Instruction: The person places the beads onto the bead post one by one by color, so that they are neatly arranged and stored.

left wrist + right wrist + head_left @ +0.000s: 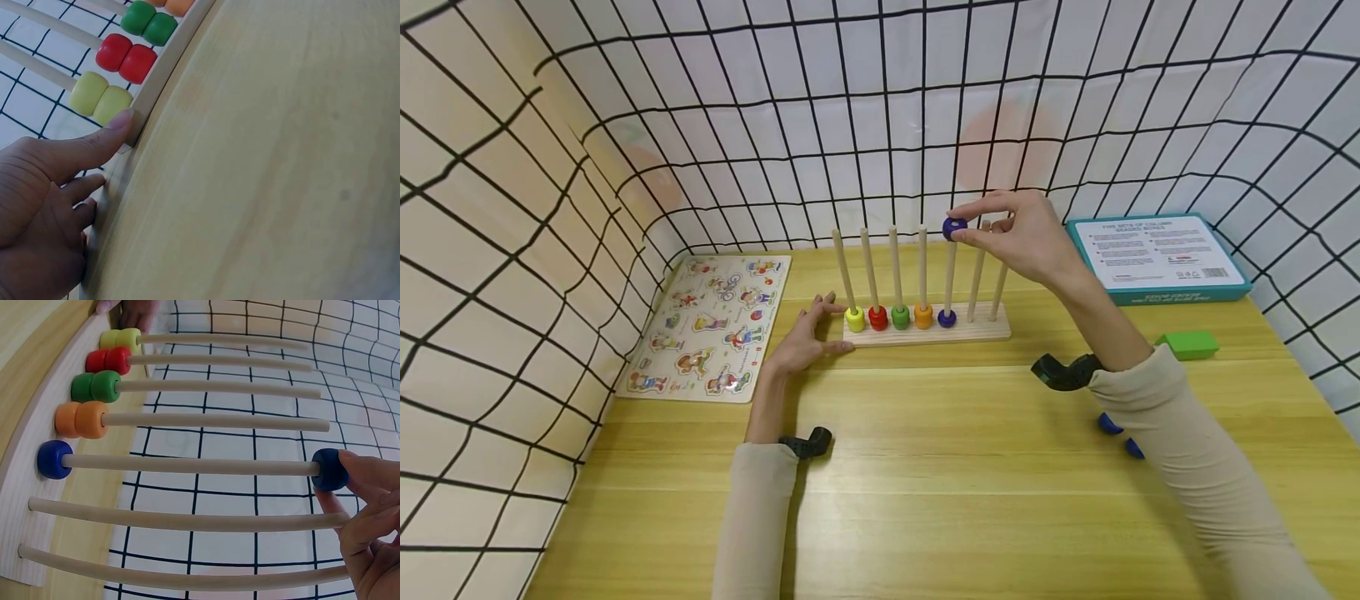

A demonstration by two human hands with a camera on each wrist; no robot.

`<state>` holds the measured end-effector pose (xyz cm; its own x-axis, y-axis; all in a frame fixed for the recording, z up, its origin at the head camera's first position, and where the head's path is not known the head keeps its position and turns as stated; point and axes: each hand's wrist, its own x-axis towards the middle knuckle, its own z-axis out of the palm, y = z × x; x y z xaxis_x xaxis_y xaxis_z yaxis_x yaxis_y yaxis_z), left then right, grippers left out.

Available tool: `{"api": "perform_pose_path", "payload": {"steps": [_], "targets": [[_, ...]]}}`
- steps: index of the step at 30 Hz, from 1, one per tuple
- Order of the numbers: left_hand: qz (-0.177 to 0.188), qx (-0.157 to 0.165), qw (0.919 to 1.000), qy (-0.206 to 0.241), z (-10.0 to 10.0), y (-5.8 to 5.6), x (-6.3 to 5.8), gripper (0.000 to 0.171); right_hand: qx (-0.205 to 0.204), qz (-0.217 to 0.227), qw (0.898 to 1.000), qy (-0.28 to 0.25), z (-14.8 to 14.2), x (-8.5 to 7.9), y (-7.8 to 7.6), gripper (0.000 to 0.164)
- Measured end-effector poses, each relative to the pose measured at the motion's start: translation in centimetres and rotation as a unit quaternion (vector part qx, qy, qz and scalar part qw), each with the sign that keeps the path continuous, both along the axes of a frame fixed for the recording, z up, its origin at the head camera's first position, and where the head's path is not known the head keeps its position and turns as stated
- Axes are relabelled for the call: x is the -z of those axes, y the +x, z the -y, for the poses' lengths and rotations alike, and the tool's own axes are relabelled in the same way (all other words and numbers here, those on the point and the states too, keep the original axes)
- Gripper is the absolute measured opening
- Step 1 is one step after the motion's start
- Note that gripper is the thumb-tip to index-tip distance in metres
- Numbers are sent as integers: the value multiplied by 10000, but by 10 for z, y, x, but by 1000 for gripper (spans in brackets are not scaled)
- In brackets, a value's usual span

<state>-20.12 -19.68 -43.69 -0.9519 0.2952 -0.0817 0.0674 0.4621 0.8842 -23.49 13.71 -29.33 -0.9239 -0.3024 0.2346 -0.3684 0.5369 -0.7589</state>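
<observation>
A wooden bead rack (925, 335) with upright pegs stands on the table. Two beads each of yellow (91, 94), red (114, 53), green (139, 17) and orange (91, 419) sit at the foot of the first pegs, and one blue bead (54, 459) at the foot of the fifth. My right hand (1026, 233) pinches another blue bead (330, 469) between thumb and fingers, right at that peg's top end. The last two pegs (187, 520) carry no beads. At the rack's left end my left hand (801, 340) holds the base, thumb against its front edge and fingers towards the back.
A picture puzzle board (707, 329) lies at the left. To the right are a teal box (1157, 257), a green block (1189, 345) and blue pieces (1108, 423) partly behind the right sleeve. A black wire grid (820, 108) encloses the table's back and sides.
</observation>
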Motion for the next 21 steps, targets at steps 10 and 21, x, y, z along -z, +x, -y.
{"api": "perform_pose_path", "payload": {"steps": [10, 21], "targets": [[-21, 71, 10000, 23, -2, 0, 1, 66, 31, -167, 9998, -71, -7, 3, 2, 28], [-78, -43, 9998, -177, 11, -19, 37, 69, 223, -783, 9962, -299, -61, -2, 36, 31]]}}
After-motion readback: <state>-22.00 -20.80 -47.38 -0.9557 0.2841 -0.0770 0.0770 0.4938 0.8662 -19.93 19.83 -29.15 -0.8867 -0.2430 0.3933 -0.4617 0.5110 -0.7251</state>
